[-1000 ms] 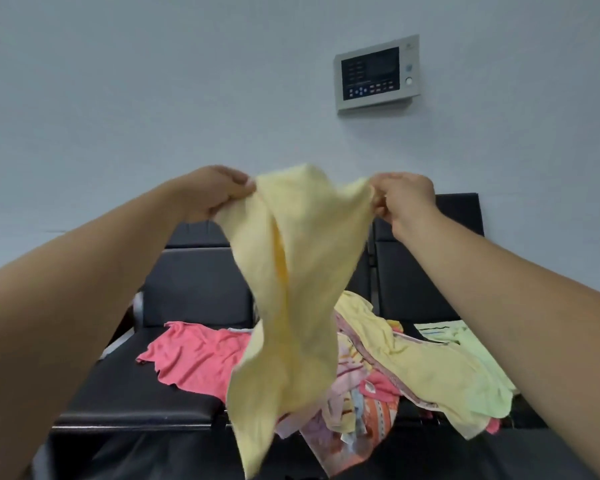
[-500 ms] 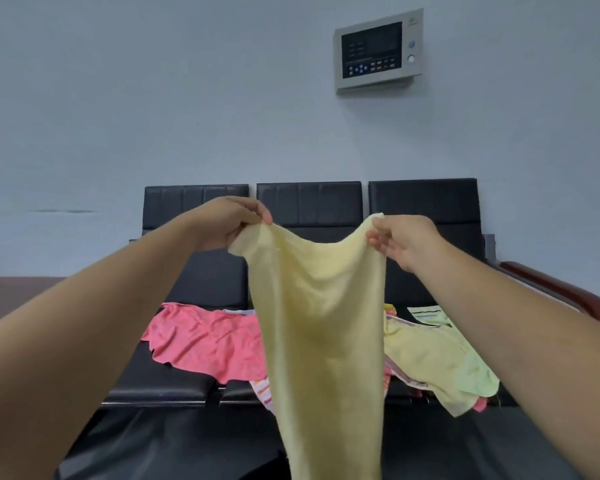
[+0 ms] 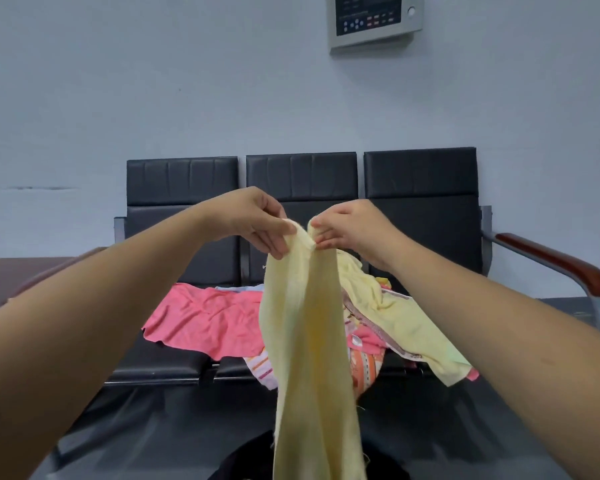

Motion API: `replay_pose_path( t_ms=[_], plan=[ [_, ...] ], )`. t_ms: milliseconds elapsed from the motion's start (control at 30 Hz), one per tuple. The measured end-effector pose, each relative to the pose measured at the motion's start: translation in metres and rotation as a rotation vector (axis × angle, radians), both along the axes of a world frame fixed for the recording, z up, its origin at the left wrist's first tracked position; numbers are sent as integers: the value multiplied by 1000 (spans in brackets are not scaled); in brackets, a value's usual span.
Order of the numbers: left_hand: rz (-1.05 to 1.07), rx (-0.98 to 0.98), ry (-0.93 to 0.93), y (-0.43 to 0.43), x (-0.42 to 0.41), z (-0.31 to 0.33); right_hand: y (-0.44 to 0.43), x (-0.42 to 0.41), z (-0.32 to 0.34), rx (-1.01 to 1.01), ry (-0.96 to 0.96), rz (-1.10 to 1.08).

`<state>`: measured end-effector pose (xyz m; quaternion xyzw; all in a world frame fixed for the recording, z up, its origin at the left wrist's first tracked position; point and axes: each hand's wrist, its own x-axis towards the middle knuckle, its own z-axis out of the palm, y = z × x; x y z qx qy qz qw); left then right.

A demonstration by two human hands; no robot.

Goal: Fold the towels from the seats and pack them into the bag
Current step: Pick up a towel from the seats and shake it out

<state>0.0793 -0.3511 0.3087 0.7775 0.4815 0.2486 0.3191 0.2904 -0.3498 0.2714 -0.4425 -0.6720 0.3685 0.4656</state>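
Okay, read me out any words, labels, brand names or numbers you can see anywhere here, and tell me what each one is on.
None can be read.
Wall panel: rows of small marks and buttons on its dark screen, too blurred to read.
Patterned towel on the seats: stripes and a printed pattern, no legible lettering.
Yellow towel held up by the left hand and right hand: plain, no label showing.

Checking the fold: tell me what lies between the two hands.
Head view: only the top edge of the yellow towel, pinched by the left hand and the right hand; its corners nearly meet.
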Motion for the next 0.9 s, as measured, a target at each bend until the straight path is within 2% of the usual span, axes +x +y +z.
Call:
replay_pose_path(
  t_ms=[67,133,200,367,500,600,667,767,833,900],
  plan=[
    [12,-4,57,2,3,-2,0,-7,-5,6,-112,96],
    [14,-5,66,4,3,-4,1,-12,-9,72,-279,92],
    [13,-11,56,6,1,-6,4,-13,-12,124,-353,46],
    [43,-17,80,11,-13,-12,5,-5,-19,103,-197,41],
    [-13,-155,258,15,-30,-30,7,1,-24,68,-22,26],
    [8,-166,306,17,-44,-43,11,6,-28,65,-12,-50],
    [72,-102,295,17,-51,-47,16,11,-30,56,-50,-120],
    [192,127,337,19,-58,-46,22,20,-35,1,-80,-158],
    [245,269,328,20,-54,-43,26,24,-37,-28,-26,-151],
    [268,372,182,20,-47,-40,30,27,-33,-65,119,-113]
  ],
)
